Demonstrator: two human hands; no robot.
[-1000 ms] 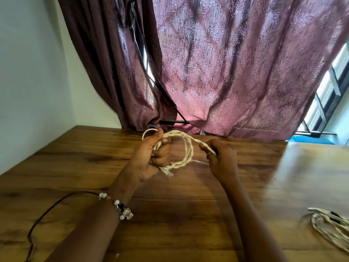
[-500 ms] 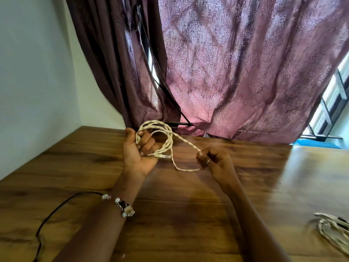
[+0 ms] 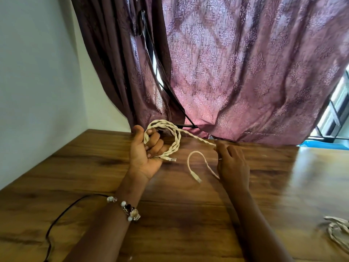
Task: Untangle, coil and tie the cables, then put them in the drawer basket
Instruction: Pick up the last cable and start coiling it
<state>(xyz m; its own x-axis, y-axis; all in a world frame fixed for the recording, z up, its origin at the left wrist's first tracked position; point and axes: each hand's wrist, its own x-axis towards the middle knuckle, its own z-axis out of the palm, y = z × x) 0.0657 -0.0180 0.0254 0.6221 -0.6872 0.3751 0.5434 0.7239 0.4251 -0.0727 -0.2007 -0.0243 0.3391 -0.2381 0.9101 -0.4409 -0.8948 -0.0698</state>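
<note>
A cream twisted cable [image 3: 174, 143] is wound in a loop around the fingers of my left hand [image 3: 146, 154], held palm-up above the wooden table [image 3: 188, 214]. One clear plug sticks out beside my palm. A straight run of the cable stretches right to my right hand [image 3: 231, 163], which pinches it between thumb and fingers. The free tail curls down in front of that hand and ends in a second plug [image 3: 196, 177]. No drawer basket is in view.
A black cable [image 3: 56, 220] trails over the table's near left. A bundle of cream cables [image 3: 338, 233] lies at the right edge. Purple curtains [image 3: 226, 72] hang behind the table, a white wall [image 3: 37, 82] stands at the left.
My left hand has turned palm-up with the loop around its fingers. My right hand has pulled away to the right, drawing a strand straight, and the loose tail now hangs free.
</note>
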